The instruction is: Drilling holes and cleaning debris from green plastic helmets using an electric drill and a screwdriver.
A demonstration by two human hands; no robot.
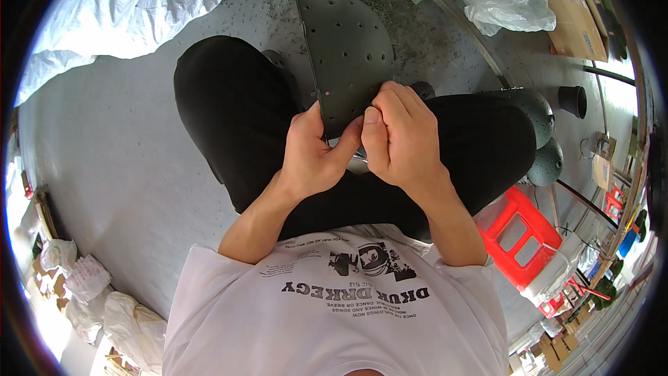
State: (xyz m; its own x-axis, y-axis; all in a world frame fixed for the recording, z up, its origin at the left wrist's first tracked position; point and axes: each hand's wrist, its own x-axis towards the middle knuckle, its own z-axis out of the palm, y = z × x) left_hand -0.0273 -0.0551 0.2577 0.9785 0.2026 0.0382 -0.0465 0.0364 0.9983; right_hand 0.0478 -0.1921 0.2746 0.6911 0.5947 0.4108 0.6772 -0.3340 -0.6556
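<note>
A dark grey-green half-dome panel (348, 49) dotted with small holes stands between my knees, its rounded side facing away from me. My left hand (313, 153) pinches its near lower edge, thumb pressed to the panel. My right hand (396, 139) is closed in a fist beside it, thumb tip meeting the same edge. A small bright metal piece (356, 161) shows just under the two thumbs; whether a hand holds it is hidden. I am seated, black trousers either side of the panel.
Several more perforated dark domes (539, 115) lie at my right, with a black cup (574, 101) beyond. A red plastic stool (522, 233) is at the right rear. White sacks (125, 0) sit upper left, a cardboard box (574, 10) upper right. Grey concrete floor (104, 146).
</note>
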